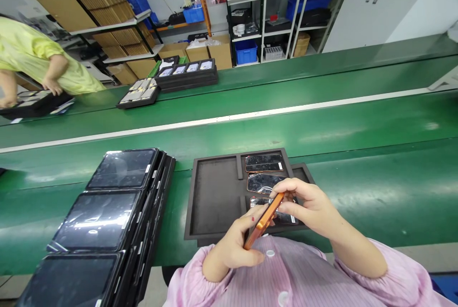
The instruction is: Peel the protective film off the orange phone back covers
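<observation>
An orange phone (264, 221) is held edge-on between both hands, close to my chest. My left hand (234, 245) grips its lower end, fingers closed round it. My right hand (307, 204) pinches its upper end with fingers curled. Just beyond the hands lies a dark foam tray (214, 197) on the green belt; its right column holds three phones (264, 163) with glossy film, the nearest partly hidden by my right hand. The tray's left pocket holds nothing.
A stack of black trays with dark phones (107, 221) lies at my left. More loaded trays (186, 73) sit on the far belt (322, 121). A person in yellow (39, 58) leans over a tray at far left. Shelves and boxes stand behind.
</observation>
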